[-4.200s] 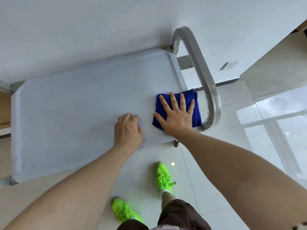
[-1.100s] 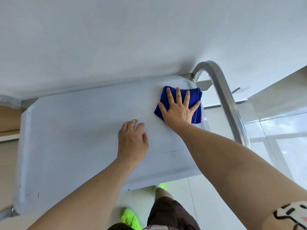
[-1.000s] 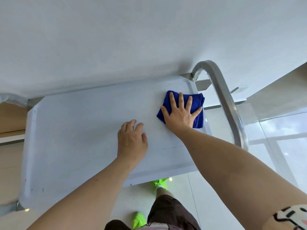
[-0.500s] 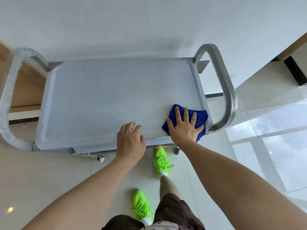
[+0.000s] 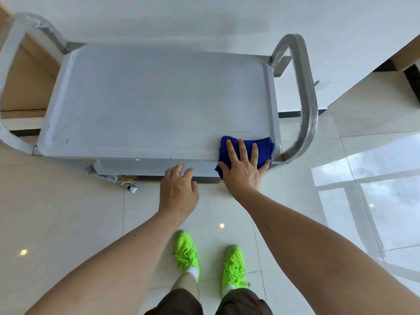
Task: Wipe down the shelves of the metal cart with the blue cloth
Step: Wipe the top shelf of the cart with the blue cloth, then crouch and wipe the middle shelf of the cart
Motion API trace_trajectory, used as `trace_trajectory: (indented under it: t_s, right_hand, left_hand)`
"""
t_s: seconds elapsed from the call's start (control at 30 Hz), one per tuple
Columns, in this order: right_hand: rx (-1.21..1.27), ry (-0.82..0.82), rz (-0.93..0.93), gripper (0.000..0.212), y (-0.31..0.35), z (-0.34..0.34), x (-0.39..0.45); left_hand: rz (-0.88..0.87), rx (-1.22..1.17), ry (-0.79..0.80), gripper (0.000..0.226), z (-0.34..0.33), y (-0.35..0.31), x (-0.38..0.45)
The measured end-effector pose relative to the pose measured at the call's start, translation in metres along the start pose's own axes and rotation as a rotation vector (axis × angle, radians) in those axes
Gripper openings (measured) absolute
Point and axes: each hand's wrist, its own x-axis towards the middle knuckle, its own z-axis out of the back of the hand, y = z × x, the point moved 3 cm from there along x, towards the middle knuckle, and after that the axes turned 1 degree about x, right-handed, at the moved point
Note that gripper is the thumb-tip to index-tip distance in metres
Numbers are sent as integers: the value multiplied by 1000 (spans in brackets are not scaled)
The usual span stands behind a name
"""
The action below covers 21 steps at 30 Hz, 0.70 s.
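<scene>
The metal cart's top shelf (image 5: 147, 105) is a flat grey tray seen from above. A folded blue cloth (image 5: 261, 145) lies at its near right corner and hangs a little over the front edge. My right hand (image 5: 243, 167) presses flat on the cloth with fingers spread. My left hand (image 5: 178, 192) hovers at the shelf's front edge, fingers loosely curled, holding nothing. A lower shelf (image 5: 141, 167) shows as a thin strip under the front edge.
Curved metal handles stand at the cart's right end (image 5: 304, 94) and left end (image 5: 13, 71). A caster (image 5: 131, 188) sits below the front. White wall behind, glossy tile floor, wooden furniture (image 5: 25, 87) at left. My green shoes (image 5: 187, 255) are close to the cart.
My right hand has dragged the cloth from the far right corner back to the near right corner. My left hand slid off the shelf to its front edge. The view pulled back.
</scene>
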Motion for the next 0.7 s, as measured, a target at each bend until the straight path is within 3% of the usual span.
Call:
trace_trajectory:
  t_s: [0.33, 0.53, 0.7]
  right_hand:
    - [95, -76, 132, 82, -52, 1, -15]
    - [161, -118, 217, 68, -73, -7, -48]
    - [183, 24, 181, 58, -85, -49, -75]
  left_hand:
    - [78, 5, -16, 39, -37, -39, -49]
    - [119, -16, 4, 40, -69, -53, -63]
    - [150, 32, 55, 42, -92, -40, -62]
